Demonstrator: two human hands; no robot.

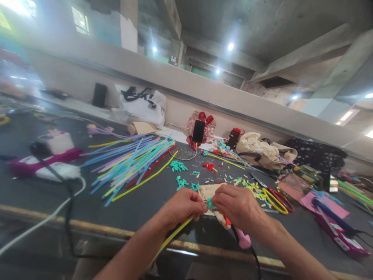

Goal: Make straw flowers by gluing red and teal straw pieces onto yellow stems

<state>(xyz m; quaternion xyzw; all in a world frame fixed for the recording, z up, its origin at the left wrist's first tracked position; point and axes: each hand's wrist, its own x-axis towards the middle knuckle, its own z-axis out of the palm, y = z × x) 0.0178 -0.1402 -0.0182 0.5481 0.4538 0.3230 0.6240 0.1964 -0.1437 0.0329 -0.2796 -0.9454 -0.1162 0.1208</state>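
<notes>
Both my hands meet over a beige cloth (208,191) near the table's front edge. My left hand (186,206) is closed in a pinch on a long yellow pipe cleaner (175,233), whose tail hangs down over the table edge. A small teal piece (210,202) shows between my hands, pinched by the fingers of my right hand (239,204). Under my right hand sits a tool with a pink end (243,239) and a black cord. Small teal pieces (178,166) lie beyond my left hand, and short yellow pieces (253,187) lie beyond my right.
Coloured pipe cleaners (136,163) spread at the left, beside a power strip (61,169) with cables. A phone (198,131) leans at the back. Scissors (276,196), a glass jar (307,177) and a purple-and-white box (340,237) are at the right.
</notes>
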